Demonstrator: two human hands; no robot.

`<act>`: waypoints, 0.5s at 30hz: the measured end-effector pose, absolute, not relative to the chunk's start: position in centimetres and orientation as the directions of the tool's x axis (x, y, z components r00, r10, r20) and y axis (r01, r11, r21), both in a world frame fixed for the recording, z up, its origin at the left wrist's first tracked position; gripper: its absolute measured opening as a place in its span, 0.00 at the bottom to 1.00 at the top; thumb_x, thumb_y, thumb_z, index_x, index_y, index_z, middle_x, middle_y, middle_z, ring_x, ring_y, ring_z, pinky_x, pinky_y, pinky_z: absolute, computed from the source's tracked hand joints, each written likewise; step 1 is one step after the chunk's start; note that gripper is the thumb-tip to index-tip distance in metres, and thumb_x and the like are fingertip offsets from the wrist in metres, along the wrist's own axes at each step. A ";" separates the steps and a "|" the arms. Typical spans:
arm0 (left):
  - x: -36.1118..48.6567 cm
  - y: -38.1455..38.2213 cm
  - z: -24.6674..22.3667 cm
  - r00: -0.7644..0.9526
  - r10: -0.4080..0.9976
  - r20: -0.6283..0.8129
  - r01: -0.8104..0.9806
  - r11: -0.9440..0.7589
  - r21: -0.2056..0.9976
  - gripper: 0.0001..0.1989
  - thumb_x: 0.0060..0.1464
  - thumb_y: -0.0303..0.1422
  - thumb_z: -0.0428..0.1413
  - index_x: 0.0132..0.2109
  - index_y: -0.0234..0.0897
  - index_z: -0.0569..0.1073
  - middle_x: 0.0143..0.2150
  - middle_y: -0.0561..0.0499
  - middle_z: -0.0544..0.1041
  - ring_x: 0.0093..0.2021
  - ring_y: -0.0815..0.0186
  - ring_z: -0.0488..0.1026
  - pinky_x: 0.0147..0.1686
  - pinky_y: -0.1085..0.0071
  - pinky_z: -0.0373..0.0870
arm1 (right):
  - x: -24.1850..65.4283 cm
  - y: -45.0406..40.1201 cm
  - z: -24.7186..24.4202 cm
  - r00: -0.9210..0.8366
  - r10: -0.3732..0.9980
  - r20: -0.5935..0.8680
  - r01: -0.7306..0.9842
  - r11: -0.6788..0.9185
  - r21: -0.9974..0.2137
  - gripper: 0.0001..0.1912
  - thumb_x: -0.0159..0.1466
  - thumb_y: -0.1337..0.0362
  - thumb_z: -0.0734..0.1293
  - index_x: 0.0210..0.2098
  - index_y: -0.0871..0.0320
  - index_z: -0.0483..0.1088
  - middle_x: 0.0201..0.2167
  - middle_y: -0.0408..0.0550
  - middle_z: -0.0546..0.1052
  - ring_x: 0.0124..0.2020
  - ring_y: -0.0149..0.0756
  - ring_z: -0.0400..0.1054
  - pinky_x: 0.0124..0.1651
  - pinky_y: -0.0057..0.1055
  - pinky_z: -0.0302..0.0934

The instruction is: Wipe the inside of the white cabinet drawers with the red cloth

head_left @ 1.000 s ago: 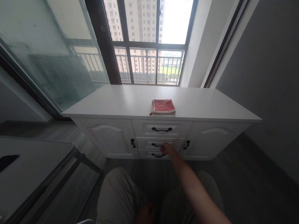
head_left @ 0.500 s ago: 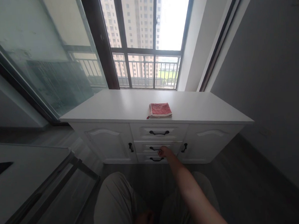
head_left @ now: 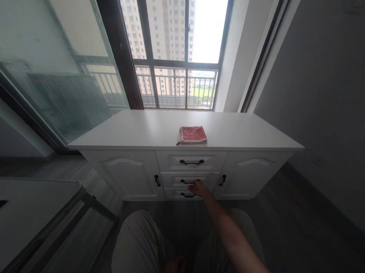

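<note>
right hand [head_left: 198, 188] grip curled on the dark handle [head_left: 189, 182] of the middle drawer [head_left: 191, 179], drawer shut, centre of the white cabinet [head_left: 135, 175] | left hand [head_left: 174, 270] low by the lap, grip unclear | folded red towel [head_left: 192, 134] on tabletop [head_left: 139, 128] above

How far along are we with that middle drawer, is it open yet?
Not yet. Done: the right hand has reached the middle drawer's handle on the white cabinet. In hand: fingers at that handle; the grip is unclear. Left: all three drawers look shut. The folded red cloth lies on top. The left hand rests by the lap.
</note>
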State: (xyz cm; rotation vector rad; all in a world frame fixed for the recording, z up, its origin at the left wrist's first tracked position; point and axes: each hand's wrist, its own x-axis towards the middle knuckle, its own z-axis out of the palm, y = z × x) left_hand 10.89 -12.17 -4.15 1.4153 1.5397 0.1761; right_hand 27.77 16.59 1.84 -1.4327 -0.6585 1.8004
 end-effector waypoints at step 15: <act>11.2 -12.3 -5.8 0.209 0.809 -0.550 0.708 0.263 0.656 0.18 0.67 0.35 0.47 0.54 0.40 0.80 0.55 0.46 0.83 0.56 0.62 0.79 0.56 0.71 0.68 | 29.0 13.5 5.6 -0.143 0.772 -0.619 0.065 -0.617 -0.784 0.11 0.68 0.68 0.64 0.29 0.58 0.71 0.26 0.48 0.77 0.27 0.32 0.72 0.36 0.27 0.63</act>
